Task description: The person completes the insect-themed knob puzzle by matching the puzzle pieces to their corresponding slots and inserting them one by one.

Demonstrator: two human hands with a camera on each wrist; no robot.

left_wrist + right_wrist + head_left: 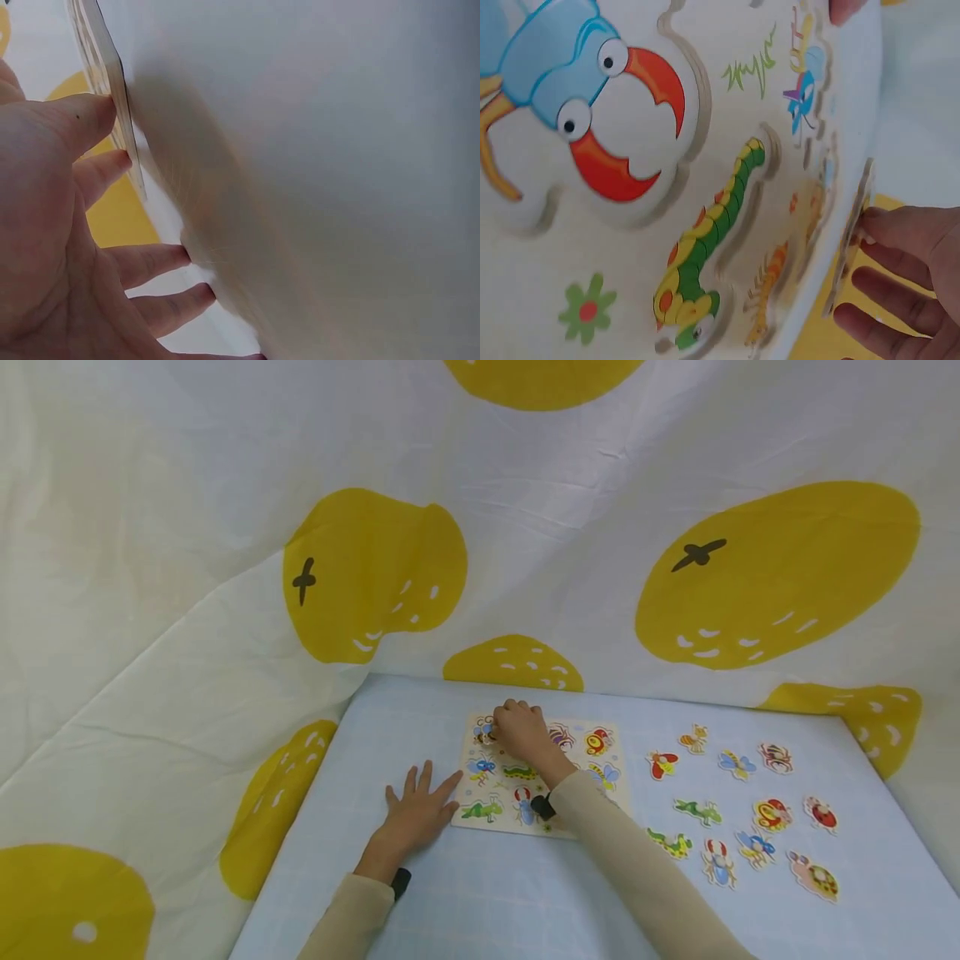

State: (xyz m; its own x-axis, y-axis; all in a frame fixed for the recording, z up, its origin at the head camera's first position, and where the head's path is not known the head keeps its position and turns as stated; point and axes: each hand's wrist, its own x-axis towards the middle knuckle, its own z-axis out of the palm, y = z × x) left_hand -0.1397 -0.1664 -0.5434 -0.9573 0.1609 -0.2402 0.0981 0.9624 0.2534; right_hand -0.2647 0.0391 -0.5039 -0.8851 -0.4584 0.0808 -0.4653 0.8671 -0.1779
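Observation:
A wooden insect puzzle board lies flat, with printed, recessed insect shapes such as the caterpillar and the red-pincered beetle. My right hand is over the board's upper left part. Its thumb and fingers pinch a flat puzzle piece by a small knob; the piece shows almost edge-on, so its picture is hidden. To the left, my left hand lies with spread fingers, thumb and index fingertip at the board's left edge, the other fingertips on the cloth.
Right of the board, several loose knobbed insect pieces lie scattered, among them a red beetle, a green grasshopper and a pink ladybird. A pale blue checked cloth covers the table. A fruit-patterned curtain hangs behind and at the left.

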